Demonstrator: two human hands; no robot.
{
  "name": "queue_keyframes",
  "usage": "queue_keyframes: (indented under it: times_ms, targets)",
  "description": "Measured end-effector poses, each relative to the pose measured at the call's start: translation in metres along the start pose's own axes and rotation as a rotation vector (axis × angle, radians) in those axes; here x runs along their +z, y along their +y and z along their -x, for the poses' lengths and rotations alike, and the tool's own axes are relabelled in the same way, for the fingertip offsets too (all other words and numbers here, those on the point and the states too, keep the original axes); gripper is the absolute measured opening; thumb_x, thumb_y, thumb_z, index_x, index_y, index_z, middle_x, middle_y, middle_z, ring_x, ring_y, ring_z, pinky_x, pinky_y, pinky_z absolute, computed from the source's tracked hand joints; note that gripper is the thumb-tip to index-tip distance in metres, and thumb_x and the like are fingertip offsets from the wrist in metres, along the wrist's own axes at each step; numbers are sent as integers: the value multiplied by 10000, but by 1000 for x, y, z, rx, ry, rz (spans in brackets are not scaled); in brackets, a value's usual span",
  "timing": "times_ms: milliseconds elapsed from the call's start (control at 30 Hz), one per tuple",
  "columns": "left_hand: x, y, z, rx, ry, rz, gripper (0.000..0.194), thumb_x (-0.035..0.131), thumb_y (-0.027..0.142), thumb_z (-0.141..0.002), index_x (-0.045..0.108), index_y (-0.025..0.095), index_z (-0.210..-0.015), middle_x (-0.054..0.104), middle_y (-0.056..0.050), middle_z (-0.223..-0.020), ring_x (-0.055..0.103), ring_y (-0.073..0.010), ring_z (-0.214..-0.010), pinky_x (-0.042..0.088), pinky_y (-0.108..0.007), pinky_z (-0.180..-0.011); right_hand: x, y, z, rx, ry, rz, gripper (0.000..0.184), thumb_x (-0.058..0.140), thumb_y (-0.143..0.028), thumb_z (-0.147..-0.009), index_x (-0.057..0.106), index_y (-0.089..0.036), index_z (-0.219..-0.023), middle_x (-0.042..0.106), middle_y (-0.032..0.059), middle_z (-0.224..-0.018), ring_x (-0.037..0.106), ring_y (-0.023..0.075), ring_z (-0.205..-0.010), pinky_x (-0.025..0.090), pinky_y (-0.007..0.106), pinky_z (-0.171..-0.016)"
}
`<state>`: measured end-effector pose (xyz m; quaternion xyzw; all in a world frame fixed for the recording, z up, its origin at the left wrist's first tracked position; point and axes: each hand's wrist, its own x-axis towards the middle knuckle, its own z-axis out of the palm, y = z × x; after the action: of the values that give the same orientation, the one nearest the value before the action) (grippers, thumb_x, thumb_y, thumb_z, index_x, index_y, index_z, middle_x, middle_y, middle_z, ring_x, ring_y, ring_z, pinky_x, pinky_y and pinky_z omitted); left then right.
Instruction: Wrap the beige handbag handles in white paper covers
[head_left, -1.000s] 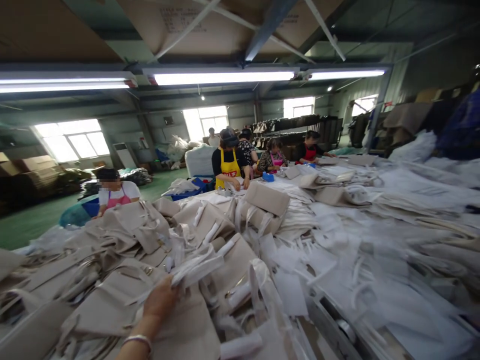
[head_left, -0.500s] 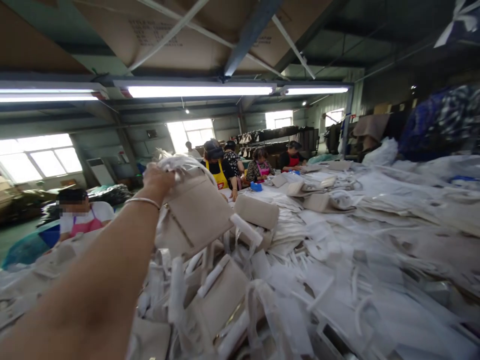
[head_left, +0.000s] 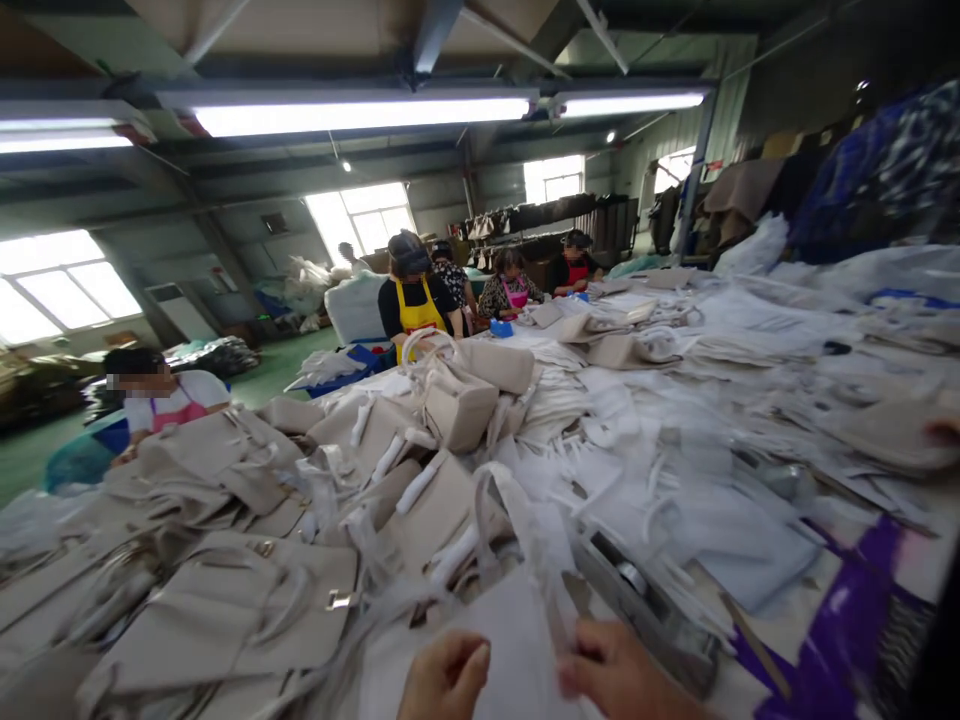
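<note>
Head view — worn, forward-down | wide room beyond | hands [head_left: 446,675] close, lower edge

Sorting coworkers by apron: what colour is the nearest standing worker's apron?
Yellow, head view.

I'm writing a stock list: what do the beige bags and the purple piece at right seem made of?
The beige bags look like matte leather or imitation leather: smooth, stiff panels, fine grain unreadable. The purple piece may be plastic film, glossy with bright highlights.
</note>
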<state>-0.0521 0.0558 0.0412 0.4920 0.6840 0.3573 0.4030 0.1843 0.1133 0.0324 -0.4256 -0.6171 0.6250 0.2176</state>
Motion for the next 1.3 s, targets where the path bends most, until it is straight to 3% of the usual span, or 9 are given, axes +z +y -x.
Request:
queue_keyframes:
  times_ms: [100, 233, 433, 700, 867, 967, 1067, 1167, 1300]
  targets:
    - [17, 1, 40, -52, 56, 75, 435, 601, 617, -758, 722, 200, -739, 594, -20, -614, 533, -177, -619, 431, -275, -614, 11, -12, -7, -59, 45, -39, 212, 621, -325, -739, 584, -154, -619, 518, -21, -592, 451, 118, -597, 349, 231, -554]
    - [30, 22, 66, -42, 98, 36, 442, 525, 607, -828, 714, 208, -856, 609, -30, -741, 548, -190, -720, 432, -279, -674, 29, -22, -4, -164, -5, 45, 187, 620, -251, -739, 570, -144, -595, 482, -37, -575, 428, 104, -599, 321, 221, -562]
    - [50, 28, 80, -90, 180, 122, 506, 561, 635, -799, 584, 183, -573, 471, 18, -533, 427, -132, -559, 339, -259, -556, 38, -24, 12, -469, -118, 400, 224, 549, -238, -857, 610, -151, -659, 573, -5, -664, 494, 115, -645, 337, 234, -605]
    - [86, 26, 92, -256, 258, 1160, 332, 854, 334, -637, 646, 132, -798, 445, 74, -630, 297, -20, -509, 249, -150, -461, 34, -9, 21, -780, -179, 823, 130, 513, -155, -838, 643, -159, -849, 644, 55, -840, 567, 164, -711, 374, 269, -616]
    - [98, 30, 98, -247, 340, 1166, 317, 865, 295, -622, 657, 127, -791, 502, 52, -661, 330, -19, -520, 266, -148, -469, 26, -4, 22, -777, -278, 826, 182, 508, -108, -805, 668, -126, -889, 658, 92, -869, 559, 178, -729, 394, 285, -649]
    - [105, 31, 102, -178, 361, 925, 270, 797, 358, -706, 673, 136, -798, 508, 37, -664, 365, -50, -563, 315, -177, -522, 11, -7, 20, -629, -414, 501, 145, 571, -240, -827, 646, -140, -752, 616, 41, -757, 522, 150, -686, 378, 262, -622]
    - [110, 27, 105, -40, 422, 538, 280, 720, 388, -775, 635, 151, -655, 439, 43, -632, 373, -84, -608, 339, -215, -589, 1, -8, 16, -126, -556, 25, 357, 611, -479, -800, 538, -164, -648, 393, -51, -513, 324, 80, -468, 238, 228, -453]
    - [115, 19, 106, 33, 475, 250, 333, 668, 378, -808, 573, 163, -573, 432, 30, -662, 414, -117, -664, 352, -245, -639, 5, -4, 12, 287, -589, -378, 377, 662, -517, -713, 484, -184, -706, 319, -94, -512, 165, 50, -434, 89, 223, -419]
    - [117, 14, 106, 27, 485, 110, 340, 617, 356, -830, 530, 175, -556, 439, 20, -659, 430, -130, -657, 343, -265, -636, 20, 5, 7, 412, -488, -508, 349, 703, -402, -613, 424, -202, -680, 336, -99, -508, 165, 42, -433, 71, 224, -430]
